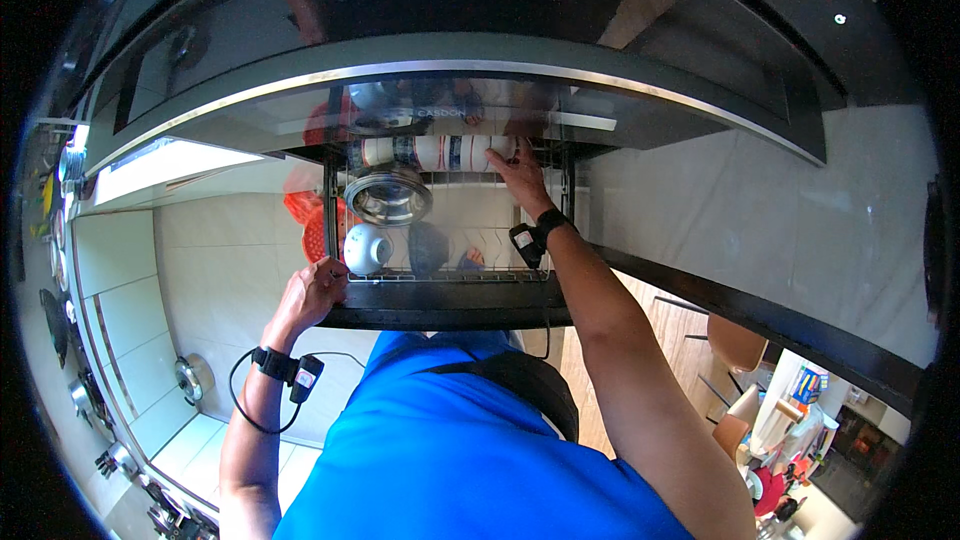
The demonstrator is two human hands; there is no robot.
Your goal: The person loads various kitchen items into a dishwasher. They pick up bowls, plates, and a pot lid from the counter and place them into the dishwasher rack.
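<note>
Before me a dish cabinet drawer is pulled out, with a wire rack inside. My right hand reaches to the back of the rack, its thumb and fingers around the right end of a row of nested white bowls with dark and red bands. At the drawer's front left corner, my left hand curls its fingers on the edge; the fingertips are partly hidden. A stainless steel bowl leans on the left of the rack. Nearer to me, a white patterned bowl lies on its side.
Above the drawer hangs a dark glossy panel with a metal trim. A grey countertop extends right. Left of the drawer are red plastic baskets. A metal pot stands at the lower left. Chairs and another person appear lower right.
</note>
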